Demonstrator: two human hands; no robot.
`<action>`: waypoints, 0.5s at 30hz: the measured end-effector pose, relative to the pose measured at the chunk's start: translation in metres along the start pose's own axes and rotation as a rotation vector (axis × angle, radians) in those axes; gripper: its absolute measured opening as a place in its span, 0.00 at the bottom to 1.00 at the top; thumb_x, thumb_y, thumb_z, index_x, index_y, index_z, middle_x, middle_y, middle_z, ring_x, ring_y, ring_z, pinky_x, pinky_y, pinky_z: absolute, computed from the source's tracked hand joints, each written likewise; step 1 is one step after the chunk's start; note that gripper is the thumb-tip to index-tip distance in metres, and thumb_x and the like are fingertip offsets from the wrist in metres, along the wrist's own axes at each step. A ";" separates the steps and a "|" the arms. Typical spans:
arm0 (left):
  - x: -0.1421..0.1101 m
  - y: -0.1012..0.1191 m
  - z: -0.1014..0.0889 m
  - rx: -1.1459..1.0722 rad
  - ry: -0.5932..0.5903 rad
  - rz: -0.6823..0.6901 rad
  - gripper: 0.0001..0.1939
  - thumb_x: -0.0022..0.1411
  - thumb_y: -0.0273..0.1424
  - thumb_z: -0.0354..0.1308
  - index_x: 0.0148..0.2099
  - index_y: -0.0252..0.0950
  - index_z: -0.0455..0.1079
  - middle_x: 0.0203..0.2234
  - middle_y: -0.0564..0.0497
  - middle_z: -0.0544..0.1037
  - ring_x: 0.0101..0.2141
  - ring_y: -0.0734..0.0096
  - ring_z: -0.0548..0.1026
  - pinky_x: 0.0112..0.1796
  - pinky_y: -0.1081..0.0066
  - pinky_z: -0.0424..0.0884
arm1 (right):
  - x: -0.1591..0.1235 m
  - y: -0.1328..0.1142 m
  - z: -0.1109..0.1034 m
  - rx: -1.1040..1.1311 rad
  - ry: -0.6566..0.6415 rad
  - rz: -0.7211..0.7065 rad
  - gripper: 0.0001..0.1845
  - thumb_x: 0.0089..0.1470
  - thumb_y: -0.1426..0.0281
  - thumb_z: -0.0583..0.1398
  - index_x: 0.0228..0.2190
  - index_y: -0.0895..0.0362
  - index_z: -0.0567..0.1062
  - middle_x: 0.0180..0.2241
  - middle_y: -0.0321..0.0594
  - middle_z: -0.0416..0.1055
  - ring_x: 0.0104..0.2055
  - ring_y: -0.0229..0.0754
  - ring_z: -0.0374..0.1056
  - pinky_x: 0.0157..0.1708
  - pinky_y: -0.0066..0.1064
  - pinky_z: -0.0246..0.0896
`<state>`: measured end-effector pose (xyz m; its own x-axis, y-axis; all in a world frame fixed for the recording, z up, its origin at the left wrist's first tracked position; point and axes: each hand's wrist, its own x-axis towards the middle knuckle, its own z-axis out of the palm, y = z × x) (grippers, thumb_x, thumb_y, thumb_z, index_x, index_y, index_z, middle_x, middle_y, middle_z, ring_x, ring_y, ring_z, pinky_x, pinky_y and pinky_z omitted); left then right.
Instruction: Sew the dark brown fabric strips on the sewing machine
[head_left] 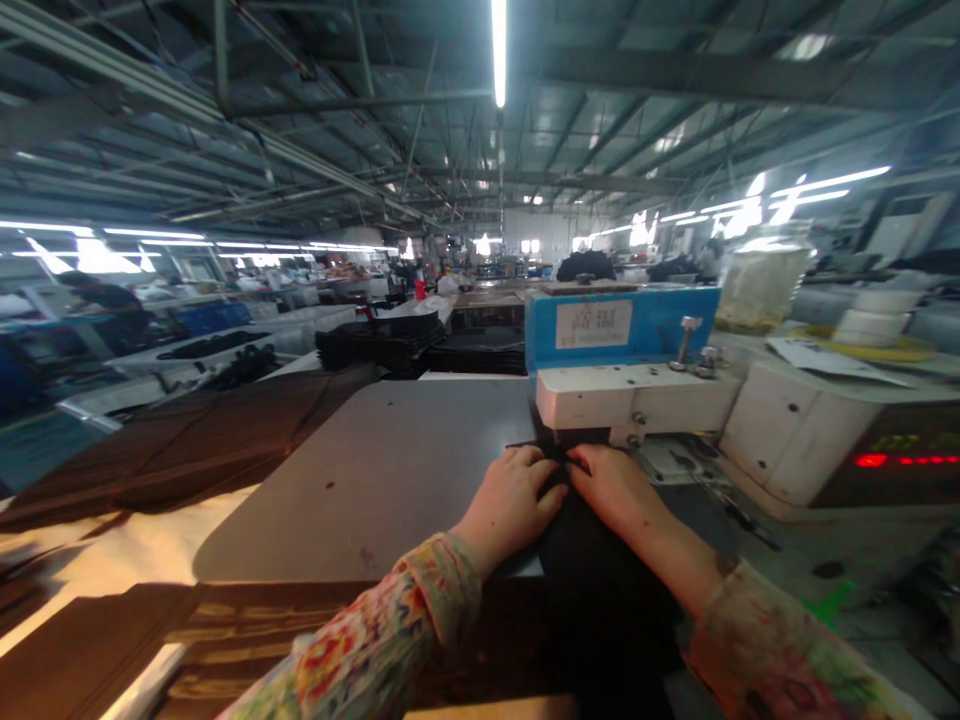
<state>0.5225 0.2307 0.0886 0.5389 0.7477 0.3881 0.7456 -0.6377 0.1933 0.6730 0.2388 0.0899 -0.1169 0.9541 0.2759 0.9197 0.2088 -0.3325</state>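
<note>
Black fabric [600, 590] runs from under the sewing machine head [600, 395] down over the table's front edge. My left hand [514, 495] grips the far end of this fabric just below the machine head, its fingers curled and thumb pointing right. Close beside it, my right hand [604, 478] pinches the same fabric with thumb and fingers pressed together. The fingertips of both hands nearly meet in front of the needle area, which is mostly hidden. A smooth grey metal plate [375, 470] lies flat to the left of the hands.
Brown fabric [187, 440] covers the left side. Stacks of black pieces [386, 340] lie behind the plate. On the right are a control box with a red display [892, 450], a glass jar [765, 280] and a white thread spool [877, 318]. A person [112, 305] is far left.
</note>
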 end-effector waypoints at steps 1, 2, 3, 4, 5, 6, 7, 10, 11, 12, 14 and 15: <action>0.000 0.000 0.000 0.000 0.001 0.000 0.13 0.60 0.38 0.48 0.42 0.39 0.69 0.40 0.49 0.69 0.42 0.65 0.65 0.44 0.66 0.64 | 0.000 0.000 0.000 -0.009 0.003 -0.004 0.15 0.51 0.72 0.50 0.38 0.59 0.73 0.38 0.44 0.73 0.41 0.44 0.68 0.39 0.31 0.59; 0.000 0.000 0.000 0.001 0.002 0.000 0.13 0.60 0.38 0.48 0.43 0.39 0.69 0.40 0.49 0.69 0.42 0.65 0.65 0.44 0.66 0.64 | 0.000 0.001 0.001 -0.018 0.002 -0.010 0.15 0.52 0.72 0.50 0.38 0.59 0.73 0.38 0.44 0.73 0.41 0.44 0.68 0.39 0.30 0.59; 0.000 0.000 0.000 0.001 0.004 0.000 0.13 0.60 0.38 0.48 0.43 0.38 0.68 0.40 0.49 0.69 0.41 0.65 0.65 0.44 0.66 0.64 | 0.000 0.001 0.001 -0.025 -0.001 -0.015 0.15 0.52 0.72 0.50 0.38 0.59 0.73 0.37 0.44 0.73 0.40 0.43 0.68 0.38 0.30 0.59; 0.000 0.000 0.000 0.001 0.006 0.000 0.14 0.60 0.38 0.48 0.43 0.39 0.68 0.40 0.49 0.69 0.41 0.65 0.65 0.43 0.66 0.64 | 0.001 0.002 0.001 -0.032 -0.006 -0.020 0.15 0.52 0.72 0.50 0.37 0.58 0.73 0.37 0.43 0.73 0.40 0.43 0.68 0.38 0.29 0.58; 0.000 0.000 0.000 0.000 0.007 0.000 0.14 0.60 0.38 0.48 0.43 0.39 0.68 0.40 0.49 0.69 0.41 0.65 0.65 0.43 0.66 0.64 | 0.001 0.002 0.001 -0.040 -0.011 -0.024 0.15 0.52 0.72 0.50 0.37 0.58 0.73 0.37 0.43 0.73 0.40 0.42 0.68 0.38 0.29 0.58; 0.000 0.000 -0.001 -0.001 0.007 0.002 0.14 0.60 0.38 0.48 0.43 0.39 0.68 0.40 0.49 0.69 0.41 0.65 0.66 0.43 0.66 0.64 | 0.001 0.002 0.001 -0.049 -0.013 -0.028 0.14 0.52 0.72 0.50 0.37 0.58 0.73 0.37 0.43 0.73 0.40 0.42 0.68 0.38 0.29 0.58; 0.000 0.000 -0.001 -0.002 0.006 0.005 0.14 0.60 0.38 0.48 0.43 0.39 0.68 0.40 0.49 0.69 0.41 0.65 0.66 0.43 0.66 0.64 | 0.001 0.002 0.001 -0.057 -0.012 -0.033 0.14 0.52 0.72 0.50 0.37 0.58 0.73 0.37 0.43 0.73 0.39 0.42 0.68 0.38 0.29 0.58; 0.001 0.000 0.000 -0.002 0.008 0.012 0.14 0.60 0.38 0.48 0.44 0.39 0.68 0.40 0.49 0.69 0.41 0.65 0.66 0.43 0.66 0.64 | 0.001 0.003 0.000 -0.072 -0.006 -0.049 0.14 0.52 0.72 0.50 0.37 0.59 0.73 0.37 0.44 0.73 0.39 0.43 0.68 0.38 0.29 0.58; 0.001 0.000 0.000 -0.002 0.011 0.011 0.14 0.60 0.38 0.48 0.43 0.39 0.68 0.40 0.49 0.69 0.41 0.65 0.66 0.43 0.66 0.64 | 0.001 0.003 0.000 -0.073 -0.008 -0.054 0.14 0.52 0.72 0.50 0.37 0.59 0.73 0.37 0.44 0.73 0.39 0.42 0.68 0.38 0.29 0.57; 0.001 -0.001 0.000 -0.002 0.012 0.011 0.13 0.60 0.37 0.49 0.43 0.39 0.68 0.40 0.49 0.69 0.41 0.65 0.66 0.43 0.66 0.64 | 0.000 0.004 0.000 -0.072 -0.010 -0.060 0.14 0.52 0.73 0.50 0.37 0.59 0.73 0.37 0.44 0.73 0.39 0.42 0.68 0.38 0.29 0.57; 0.001 -0.001 0.001 -0.005 0.011 0.013 0.13 0.59 0.37 0.49 0.43 0.38 0.69 0.39 0.49 0.69 0.41 0.65 0.66 0.43 0.66 0.64 | 0.000 0.004 0.000 -0.071 -0.013 -0.073 0.14 0.52 0.72 0.49 0.37 0.59 0.72 0.37 0.44 0.72 0.39 0.42 0.68 0.38 0.29 0.57; 0.001 -0.001 0.001 -0.007 0.011 0.015 0.13 0.59 0.37 0.49 0.42 0.38 0.69 0.39 0.49 0.69 0.41 0.65 0.66 0.43 0.66 0.64 | 0.000 0.005 0.000 -0.069 -0.014 -0.079 0.14 0.53 0.73 0.49 0.37 0.59 0.72 0.37 0.44 0.72 0.40 0.42 0.67 0.39 0.29 0.57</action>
<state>0.5225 0.2325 0.0879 0.5454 0.7362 0.4006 0.7348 -0.6499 0.1941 0.6774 0.2399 0.0883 -0.1945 0.9384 0.2856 0.9312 0.2681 -0.2470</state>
